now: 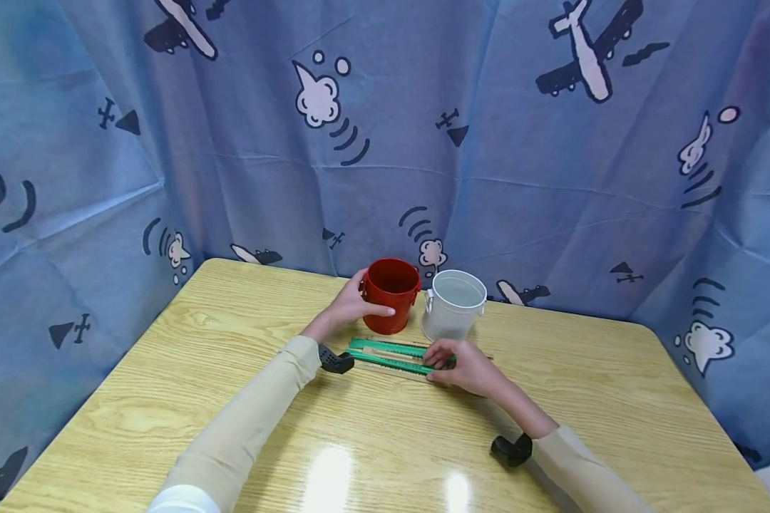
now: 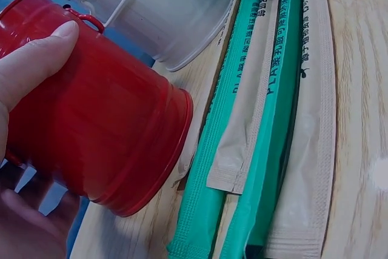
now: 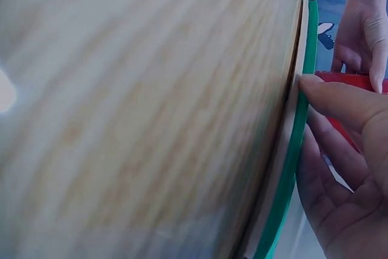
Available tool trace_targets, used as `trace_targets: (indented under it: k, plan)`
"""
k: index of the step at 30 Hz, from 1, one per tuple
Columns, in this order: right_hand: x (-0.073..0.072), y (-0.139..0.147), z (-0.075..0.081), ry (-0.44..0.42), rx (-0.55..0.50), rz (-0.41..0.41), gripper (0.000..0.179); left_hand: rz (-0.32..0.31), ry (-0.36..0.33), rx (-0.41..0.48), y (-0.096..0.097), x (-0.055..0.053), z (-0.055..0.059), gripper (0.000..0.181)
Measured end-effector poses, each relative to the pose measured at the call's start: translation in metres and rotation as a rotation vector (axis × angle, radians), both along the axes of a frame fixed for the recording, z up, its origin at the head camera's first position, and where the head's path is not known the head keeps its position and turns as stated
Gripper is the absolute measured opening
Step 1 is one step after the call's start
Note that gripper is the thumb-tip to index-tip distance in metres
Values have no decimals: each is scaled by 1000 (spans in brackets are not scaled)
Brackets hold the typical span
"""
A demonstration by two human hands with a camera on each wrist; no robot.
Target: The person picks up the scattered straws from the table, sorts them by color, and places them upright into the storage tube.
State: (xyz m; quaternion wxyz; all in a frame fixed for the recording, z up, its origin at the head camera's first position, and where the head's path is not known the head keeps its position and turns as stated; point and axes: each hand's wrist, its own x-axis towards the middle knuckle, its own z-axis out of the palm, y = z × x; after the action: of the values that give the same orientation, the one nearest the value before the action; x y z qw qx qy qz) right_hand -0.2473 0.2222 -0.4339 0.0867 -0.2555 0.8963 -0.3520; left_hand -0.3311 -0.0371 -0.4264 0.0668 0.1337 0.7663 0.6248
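Observation:
My left hand [image 1: 353,303] grips a small red bucket [image 1: 385,313], thumb across its near wall and fingers round the far side. In the left wrist view the red bucket [image 2: 115,113] looks tilted, its handle lug near the thumb. Green and beige wrapped straws with printed lettering lie side by side in front of the buckets. With thumb and fingertips, my right hand [image 1: 465,367] pinches a green wrapped straw [image 1: 391,363] near its right end. The right wrist view shows that green wrapped straw [image 3: 296,144] edge-on between thumb and fingers. Beside it lies a beige wrapped straw [image 2: 309,125].
A white bucket [image 1: 452,313] stands just right of the red one, behind the straws. The wooden table [image 1: 244,399] ends at a blue patterned curtain [image 1: 385,128] at the back and sides. Black wrist-camera mounts [image 1: 512,450] stick out below the forearms.

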Motion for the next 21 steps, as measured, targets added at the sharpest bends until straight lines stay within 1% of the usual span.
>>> trace_targets:
  k: [6,13,14,15,20,21]
  plan:
    - [-1,-1,1,-16,36,17,20,0,4,-1,0,0,1,89]
    - [-1,-1,3,6,43,80,16,2,8,-15,-1,1,1,87]
    - [-1,-1,3,8,42,86,16,-4,-1,-18,-2,5,6,87]
    - [-1,-1,4,12,41,92,16,-4,0,-17,-2,5,6,87]
    - [0,-2,5,43,48,101,14,1,0,-33,-1,4,6,87]
    - [0,-3,5,52,51,104,14,9,10,-35,-1,1,1,87]
